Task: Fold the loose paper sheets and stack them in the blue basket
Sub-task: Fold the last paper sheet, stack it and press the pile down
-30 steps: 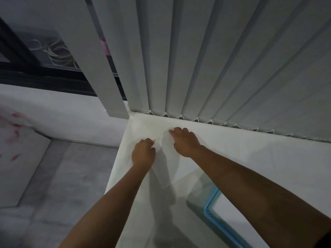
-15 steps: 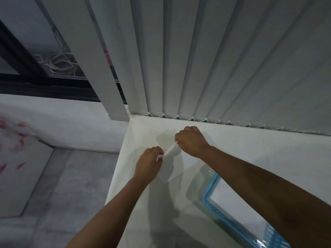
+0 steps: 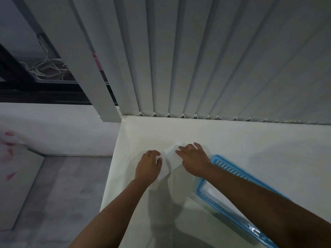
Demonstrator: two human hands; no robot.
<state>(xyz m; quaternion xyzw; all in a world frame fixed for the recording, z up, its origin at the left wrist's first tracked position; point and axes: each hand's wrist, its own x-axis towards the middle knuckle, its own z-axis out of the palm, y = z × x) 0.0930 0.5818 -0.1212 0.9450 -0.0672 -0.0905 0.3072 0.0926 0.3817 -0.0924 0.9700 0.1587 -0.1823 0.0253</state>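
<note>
Paper (image 3: 171,159) now lies pressed flat on the table (image 3: 232,140), no longer lifted: right hand (image 3: 194,160) spread on it, left hand (image 3: 148,165) curled at its edge beside the basket (image 3: 231,169).

paper sheet (image 3: 170,161): white, folded, flat on table | blue basket (image 3: 231,168): beside (right)

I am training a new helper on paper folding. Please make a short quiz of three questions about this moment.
1. True or false: the paper sheet lies inside the blue basket.
2. Which hand presses flat on the sheet? A. left hand B. right hand
3. Fill in: the sheet rests on the white ____.

Key: 1 false; 2 B; 3 table.
</note>
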